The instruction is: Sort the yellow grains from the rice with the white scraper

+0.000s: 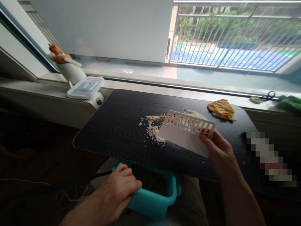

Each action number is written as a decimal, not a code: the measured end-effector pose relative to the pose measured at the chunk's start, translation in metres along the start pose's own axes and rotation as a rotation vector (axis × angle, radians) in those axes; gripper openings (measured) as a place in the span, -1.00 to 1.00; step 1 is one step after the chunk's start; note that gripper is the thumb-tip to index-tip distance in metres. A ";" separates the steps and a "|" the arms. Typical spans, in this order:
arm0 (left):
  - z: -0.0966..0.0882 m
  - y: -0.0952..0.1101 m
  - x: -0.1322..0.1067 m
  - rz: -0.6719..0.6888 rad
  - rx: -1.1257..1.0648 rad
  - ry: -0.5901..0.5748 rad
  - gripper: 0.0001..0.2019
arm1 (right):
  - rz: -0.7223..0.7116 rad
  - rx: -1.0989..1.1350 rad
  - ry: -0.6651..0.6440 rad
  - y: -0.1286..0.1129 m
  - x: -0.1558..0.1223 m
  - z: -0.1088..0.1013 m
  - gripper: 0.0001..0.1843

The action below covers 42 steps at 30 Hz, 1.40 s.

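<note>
My right hand (218, 153) grips a white plastic scraper (183, 133) with a slotted top edge, tilted on the black table top (113, 125). Its lower left edge rests against a small pile of white and yellowish grains (154, 128). More grains lie behind the scraper. My left hand (117, 188) is closed on the rim of a teal plastic bin (152, 201) held below the table's near edge; the bin holds dark grainy contents.
A yellow cloth (222, 108) lies at the table's back right. On the window sill stand a clear plastic lidded box (86, 87), a white cup with an orange item (68, 67), and scissors (269, 95). A blurred patch covers the right edge.
</note>
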<state>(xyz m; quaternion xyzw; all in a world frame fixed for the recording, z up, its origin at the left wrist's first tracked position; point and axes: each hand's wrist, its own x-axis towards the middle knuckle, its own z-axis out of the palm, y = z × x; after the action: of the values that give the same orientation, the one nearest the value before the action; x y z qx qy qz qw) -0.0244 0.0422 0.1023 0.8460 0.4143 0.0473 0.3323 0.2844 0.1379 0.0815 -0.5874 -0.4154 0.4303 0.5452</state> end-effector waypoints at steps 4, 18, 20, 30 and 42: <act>0.001 -0.001 -0.001 -0.010 -0.001 0.014 -0.70 | -0.020 0.017 -0.017 -0.001 0.007 0.013 -0.73; 0.000 -0.003 -0.001 0.003 0.028 0.030 -0.67 | 0.023 -0.074 0.015 -0.002 -0.014 -0.017 -0.68; 0.000 -0.003 -0.001 0.009 0.030 0.034 -0.65 | 0.043 -0.072 0.002 -0.003 -0.017 -0.018 -0.69; 0.000 -0.003 -0.002 0.008 0.024 0.052 -0.68 | 0.007 -0.110 -0.024 -0.001 -0.019 -0.014 -0.69; 0.000 -0.002 -0.003 -0.002 0.028 0.038 -0.70 | 0.003 -0.128 -0.025 -0.002 -0.019 -0.013 -0.67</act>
<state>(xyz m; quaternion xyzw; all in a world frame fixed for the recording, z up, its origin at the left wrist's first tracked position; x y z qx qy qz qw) -0.0276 0.0403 0.1016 0.8491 0.4220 0.0573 0.3126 0.2910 0.1159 0.0849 -0.6165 -0.4477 0.4110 0.5006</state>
